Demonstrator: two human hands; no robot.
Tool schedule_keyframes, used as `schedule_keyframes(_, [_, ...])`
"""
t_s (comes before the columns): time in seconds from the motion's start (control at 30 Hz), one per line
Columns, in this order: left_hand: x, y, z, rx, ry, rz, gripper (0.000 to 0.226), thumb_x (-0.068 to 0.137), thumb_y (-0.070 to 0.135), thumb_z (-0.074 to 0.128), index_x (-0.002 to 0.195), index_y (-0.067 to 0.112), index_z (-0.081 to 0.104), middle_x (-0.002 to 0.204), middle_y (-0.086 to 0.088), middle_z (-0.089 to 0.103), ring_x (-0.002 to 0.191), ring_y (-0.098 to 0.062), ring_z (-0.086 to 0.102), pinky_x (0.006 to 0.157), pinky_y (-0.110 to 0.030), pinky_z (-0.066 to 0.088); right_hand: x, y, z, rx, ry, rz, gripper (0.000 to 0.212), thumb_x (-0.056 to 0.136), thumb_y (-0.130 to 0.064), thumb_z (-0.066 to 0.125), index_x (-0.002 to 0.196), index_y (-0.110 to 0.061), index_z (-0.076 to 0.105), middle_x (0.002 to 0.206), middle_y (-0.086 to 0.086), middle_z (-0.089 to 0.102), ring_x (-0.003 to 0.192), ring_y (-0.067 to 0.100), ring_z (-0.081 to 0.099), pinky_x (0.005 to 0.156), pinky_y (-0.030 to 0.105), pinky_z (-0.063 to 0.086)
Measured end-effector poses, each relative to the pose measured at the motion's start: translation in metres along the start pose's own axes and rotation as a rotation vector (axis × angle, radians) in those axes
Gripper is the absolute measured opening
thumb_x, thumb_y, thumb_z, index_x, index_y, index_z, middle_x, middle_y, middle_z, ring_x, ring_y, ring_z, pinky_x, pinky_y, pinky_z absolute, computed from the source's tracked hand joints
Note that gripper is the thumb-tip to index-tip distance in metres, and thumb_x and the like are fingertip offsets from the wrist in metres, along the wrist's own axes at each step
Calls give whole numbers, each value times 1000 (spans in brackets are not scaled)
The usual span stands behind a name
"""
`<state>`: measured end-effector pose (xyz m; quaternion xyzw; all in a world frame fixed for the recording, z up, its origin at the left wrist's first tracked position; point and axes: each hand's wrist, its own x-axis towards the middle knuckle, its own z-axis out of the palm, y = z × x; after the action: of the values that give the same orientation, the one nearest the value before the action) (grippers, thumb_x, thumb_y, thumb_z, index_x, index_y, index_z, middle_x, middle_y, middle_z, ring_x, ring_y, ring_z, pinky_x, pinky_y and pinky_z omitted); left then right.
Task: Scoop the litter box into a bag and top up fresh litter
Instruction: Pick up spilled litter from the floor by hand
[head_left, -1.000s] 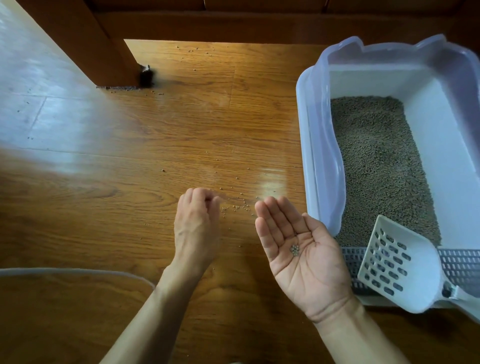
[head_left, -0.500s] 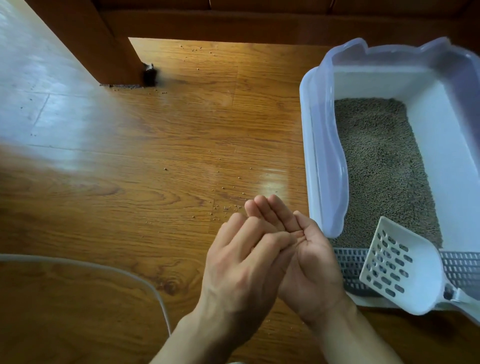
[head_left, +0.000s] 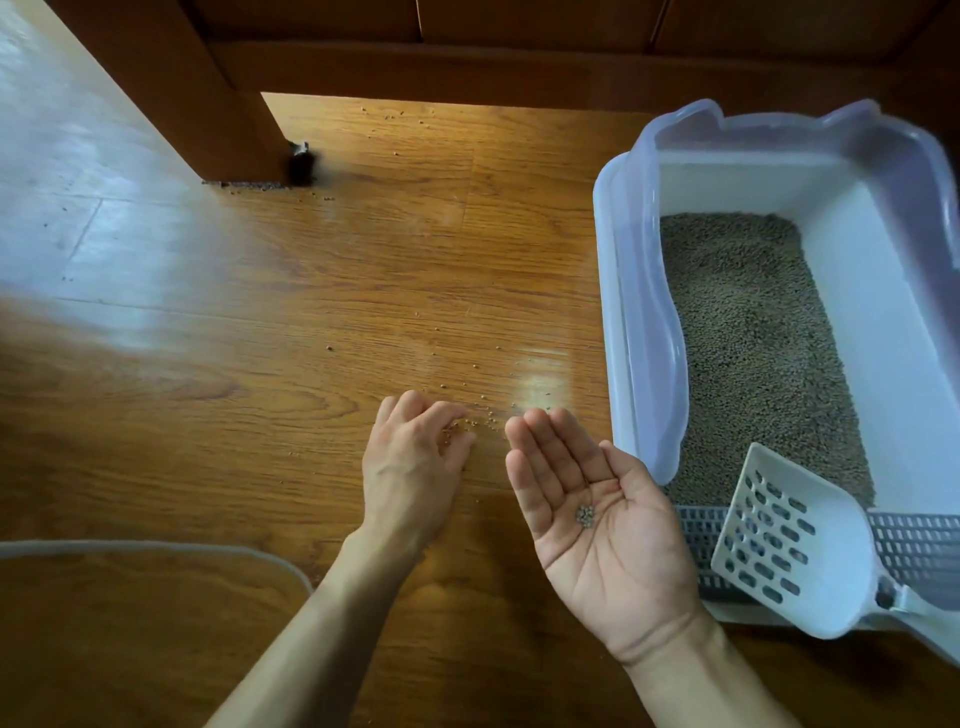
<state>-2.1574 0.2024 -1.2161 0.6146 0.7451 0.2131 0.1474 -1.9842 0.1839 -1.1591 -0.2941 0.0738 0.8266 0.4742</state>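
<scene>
Two bare hands over a glossy wooden plank floor (head_left: 218, 395). Left hand (head_left: 413, 470) palm down, fingers curled with tips down among scattered litter pellets (head_left: 475, 422) on the floor; cannot tell whether any pellet is pinched. Right hand (head_left: 597, 525) palm up, fingers straight and together, slightly cupped, grip open, carrying a small cluster of grey pellets (head_left: 585, 515) in the middle of the palm.

One litter box (head_left: 608, 291) at right, on the floor: rectangular, white smooth plastic, with a translucent bluish raised rim (head_left: 652, 332) wavy in outline along the left and far sides. Inside, a level bed of grey-brown granular litter (head_left: 748, 332) covering the base; white inner walls bare above it. Across the near end, a grey perforated grid ledge (head_left: 914, 545) with small rectangular holes.

One white plastic scoop (head_left: 795, 545), flat and slotted with rows of oval holes, resting tilted on the grid ledge at the near end of the box, blade pointing far-left over the litter, handle running off to the near right.

More loose pellets strewn thinly over the floor between the hands and the far wall, too many and too small to count. Dark brown wooden furniture (head_left: 197, 93) along the far edge, one post meeting the floor at far left, a small dark object (head_left: 300, 165) at its base, unclear what. Curved pale edge (head_left: 156, 545) at near left.
</scene>
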Motion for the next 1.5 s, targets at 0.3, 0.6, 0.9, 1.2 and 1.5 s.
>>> schedule_keyframes(0.3, [4,0,14,-17,33,31,6,86,30,74,84,25,76,86,10,60,86,-12,48,69,-29,47,-5,-1,6,82,-24,-4,50,99,-25,35,103,9,71,112,26,69,112,38,65,86,45,59])
schedule_keyframes(0.6, [12,-4,22,205,5,219,30,99,28,38,89,14,62,89,-1,56,83,-22,49,70,-37,48,-7,2,15,65,-7,-12,45,95,-24,41,98,8,73,109,25,70,108,37,67,83,44,60])
schedule_keyframes(0.9, [-19,59,-54,-281,217,159,20,100,22,46,92,8,58,88,0,54,79,-17,47,69,-25,40,-5,1,12,73,67,-2,52,100,-28,36,96,7,74,106,25,71,102,35,70,81,43,60])
schedule_keyframes(1.2, [-56,91,-68,69,63,592,9,91,14,65,87,13,73,84,-7,62,74,-29,51,63,-46,39,-1,6,20,40,59,80,47,93,-26,39,104,6,72,114,23,69,113,34,65,101,44,49])
schedule_keyframes(1.5, [-20,69,-73,-387,267,217,15,95,16,62,83,9,68,80,2,62,72,-17,54,65,-25,42,-5,4,18,63,33,5,45,92,-27,44,100,7,73,109,25,71,105,36,69,84,45,60])
